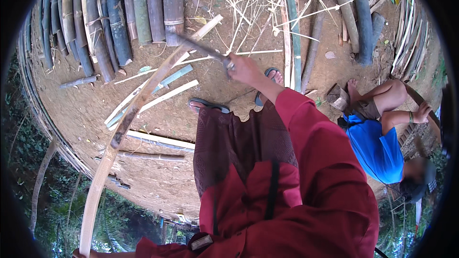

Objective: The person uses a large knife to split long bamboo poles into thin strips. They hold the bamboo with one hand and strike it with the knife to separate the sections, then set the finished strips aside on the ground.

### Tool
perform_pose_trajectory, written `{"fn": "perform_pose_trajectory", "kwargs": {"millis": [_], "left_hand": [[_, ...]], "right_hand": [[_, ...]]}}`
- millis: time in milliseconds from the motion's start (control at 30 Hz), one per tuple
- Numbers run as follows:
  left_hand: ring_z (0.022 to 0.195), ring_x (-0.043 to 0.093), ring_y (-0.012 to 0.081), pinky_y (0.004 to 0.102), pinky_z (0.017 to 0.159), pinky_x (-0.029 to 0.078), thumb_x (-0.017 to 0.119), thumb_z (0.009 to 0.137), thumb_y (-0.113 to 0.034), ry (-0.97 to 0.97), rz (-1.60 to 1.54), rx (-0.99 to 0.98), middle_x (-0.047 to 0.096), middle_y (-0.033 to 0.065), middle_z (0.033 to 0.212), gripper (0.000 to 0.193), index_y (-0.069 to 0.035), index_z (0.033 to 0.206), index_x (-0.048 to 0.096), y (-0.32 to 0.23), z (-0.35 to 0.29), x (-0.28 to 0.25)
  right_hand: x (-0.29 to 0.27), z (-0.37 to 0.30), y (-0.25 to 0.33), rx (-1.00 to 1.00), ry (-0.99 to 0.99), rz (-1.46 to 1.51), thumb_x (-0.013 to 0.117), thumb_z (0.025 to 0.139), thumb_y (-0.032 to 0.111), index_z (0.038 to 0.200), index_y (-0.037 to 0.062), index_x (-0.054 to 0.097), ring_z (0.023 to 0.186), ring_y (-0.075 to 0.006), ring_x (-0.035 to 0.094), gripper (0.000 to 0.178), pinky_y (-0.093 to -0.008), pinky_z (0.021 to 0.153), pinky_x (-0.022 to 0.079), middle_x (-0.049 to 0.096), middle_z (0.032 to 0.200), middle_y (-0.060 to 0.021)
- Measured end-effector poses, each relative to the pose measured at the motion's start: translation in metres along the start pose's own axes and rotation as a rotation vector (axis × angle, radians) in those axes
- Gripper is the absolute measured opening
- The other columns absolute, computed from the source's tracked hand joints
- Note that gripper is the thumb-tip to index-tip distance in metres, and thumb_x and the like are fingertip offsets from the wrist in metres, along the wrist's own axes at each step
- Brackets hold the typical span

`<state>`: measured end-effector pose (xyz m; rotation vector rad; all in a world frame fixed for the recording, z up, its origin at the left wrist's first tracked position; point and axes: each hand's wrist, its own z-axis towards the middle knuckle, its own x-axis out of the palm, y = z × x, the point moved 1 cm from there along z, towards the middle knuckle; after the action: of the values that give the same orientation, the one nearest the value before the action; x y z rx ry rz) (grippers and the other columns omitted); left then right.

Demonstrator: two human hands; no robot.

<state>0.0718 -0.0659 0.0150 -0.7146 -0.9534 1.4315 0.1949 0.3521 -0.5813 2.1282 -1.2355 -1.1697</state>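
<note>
Soft, even daylight covers the brown ground [79,110], with only faint, soft-edged shadows under the things lying there and no hard glare. The foliage [48,181] at the lower left sinks into dim green, broken by small bluish-white bright patches along the bottom. The dark blade [201,46] at upper centre smears with motion blur, while the long pale strip [107,162] stays fairly crisp. Deep folds in the red sleeve [325,148] lose detail; the blue shirt [375,150] at right looks strongly saturated. Fisheye distortion bows and stretches shapes toward the rim, and black vignetting fills the corners.
</note>
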Motion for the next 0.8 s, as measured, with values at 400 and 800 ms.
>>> {"fn": "perform_pose_trajectory", "kwargs": {"millis": [400,800], "left_hand": [[0.04,0.025,0.0074,0.0237,0.04,0.024,0.038,0.092,-0.035,0.049,-0.037,0.027,0.023,-0.0059,0.049,0.034,-0.017,0.062,0.038,0.015,-0.015,0.012],[0.041,0.024,0.0094,0.0258,0.042,0.024,0.03,0.087,-0.052,0.001,0.026,0.045,0.024,-0.0047,0.048,0.046,-0.015,0.061,0.037,0.011,-0.009,-0.009]], "right_hand": [[0.013,0.045,-0.078,0.159,0.03,-0.161,0.067,0.072,0.021,0.106,0.0083,0.052,0.075,-0.0347,0.064,0.04,-0.044,0.065,0.052,0.064,0.078,-0.0184],[0.015,0.057,-0.13,0.174,0.048,-0.174,0.066,0.073,0.021,0.11,0.006,0.052,0.083,-0.0377,0.063,0.042,-0.0465,0.074,0.051,0.064,0.087,-0.0216]]}}
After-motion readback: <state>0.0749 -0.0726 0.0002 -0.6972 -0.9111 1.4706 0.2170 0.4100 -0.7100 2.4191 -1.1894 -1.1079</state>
